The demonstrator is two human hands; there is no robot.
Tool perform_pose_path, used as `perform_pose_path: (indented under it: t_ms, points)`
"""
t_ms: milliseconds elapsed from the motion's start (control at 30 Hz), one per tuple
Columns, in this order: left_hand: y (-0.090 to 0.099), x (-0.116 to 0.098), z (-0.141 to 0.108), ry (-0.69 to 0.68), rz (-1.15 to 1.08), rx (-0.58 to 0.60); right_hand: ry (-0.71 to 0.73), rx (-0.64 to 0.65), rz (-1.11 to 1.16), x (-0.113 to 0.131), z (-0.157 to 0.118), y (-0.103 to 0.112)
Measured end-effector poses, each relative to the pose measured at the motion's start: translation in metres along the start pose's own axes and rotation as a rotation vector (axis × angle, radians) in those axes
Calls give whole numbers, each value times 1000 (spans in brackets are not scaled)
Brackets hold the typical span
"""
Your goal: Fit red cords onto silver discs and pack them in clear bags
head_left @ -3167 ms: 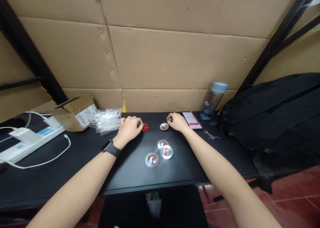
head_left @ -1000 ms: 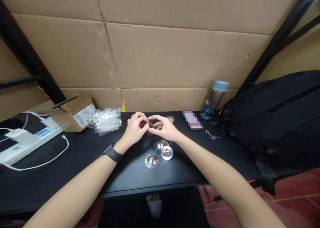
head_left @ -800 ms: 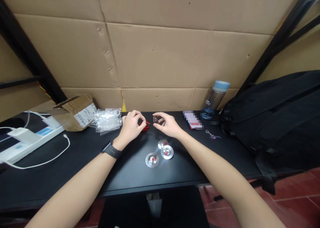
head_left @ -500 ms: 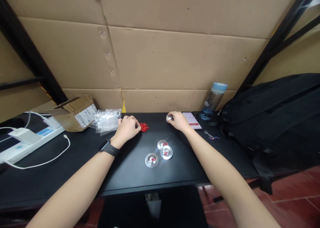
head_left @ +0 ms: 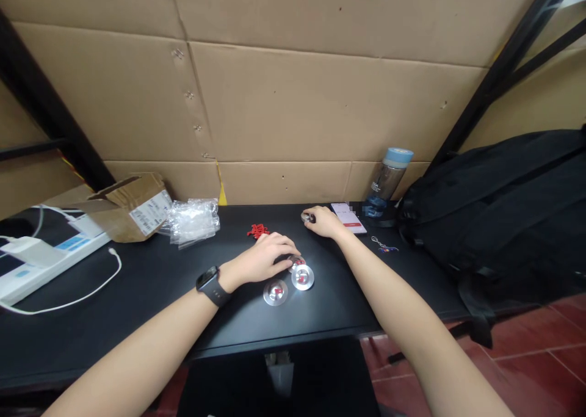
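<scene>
My left hand, a black watch on its wrist, reaches over the desk with thumb and fingers apart at the left edge of the rear metal disc. Whether it touches that disc I cannot tell. Overlapping the rear disc is a second domed silver disc with a red mark, and a third disc lies to the front left. Farther back, my right hand closes on a small shiny round metal piece, partly hidden by the fingers. Red cords lie bunched behind my left hand.
Clear plastic bags, an open cardboard box and a white power strip are on the left. At the right are a lit phone, a water bottle, a keychain and a black backpack.
My left hand has left the red cords and come right and forward to the rear disc. My right hand stays at the small metal piece. The view has shifted slightly.
</scene>
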State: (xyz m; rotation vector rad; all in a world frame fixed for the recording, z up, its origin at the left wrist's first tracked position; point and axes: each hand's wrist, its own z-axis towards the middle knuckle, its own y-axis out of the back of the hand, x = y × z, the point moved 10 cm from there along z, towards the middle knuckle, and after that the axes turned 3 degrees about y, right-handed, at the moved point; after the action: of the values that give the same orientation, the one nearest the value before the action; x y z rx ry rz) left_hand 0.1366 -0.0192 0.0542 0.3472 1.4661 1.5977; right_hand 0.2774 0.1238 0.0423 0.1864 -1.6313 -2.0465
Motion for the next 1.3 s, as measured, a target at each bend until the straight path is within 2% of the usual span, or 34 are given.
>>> perform_pose_path:
  t_ms: [100,233,533,633,800,867,1067,1167,1300]
  points:
    - [-7,0,2,14,-18,15,2,-40,-53,7,-3,8]
    - [-6,2,3,34,-27,8,50,-76,-10,22,-4,15]
    - [-9,2,-2,37,71,6,201,-78,108,53,-9,15]
    - [2,14,-4,94,162,-60,291,-43,204,66,-12,20]
    - [23,37,-9,198,264,-143,461,201,384,100,-25,13]
    - [35,47,-12,244,288,-185,485,242,410,110,-29,8]
    - [70,68,-23,422,343,-326,505,246,427,125,-31,-7]
    - [74,71,-24,463,342,-341,501,235,485,128,-31,-7]
    - [72,73,-24,463,304,-339,470,206,543,126,-29,-2]
